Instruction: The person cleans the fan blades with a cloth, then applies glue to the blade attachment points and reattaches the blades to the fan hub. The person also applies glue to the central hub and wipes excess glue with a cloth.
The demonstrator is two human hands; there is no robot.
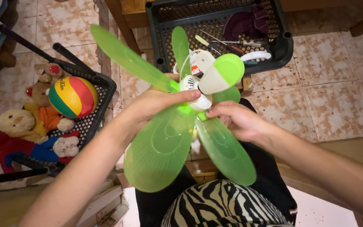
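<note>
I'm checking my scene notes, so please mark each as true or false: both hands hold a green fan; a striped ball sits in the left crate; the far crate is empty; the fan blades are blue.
1. Both hands hold the green fan. True: the left hand and the right hand grip it at its white hub.
2. A striped ball sits in the left crate. True, beside plush toys.
3. The far crate is empty. False: it holds tools and a purple cloth.
4. The fan blades are blue. False: they are translucent green.
</note>
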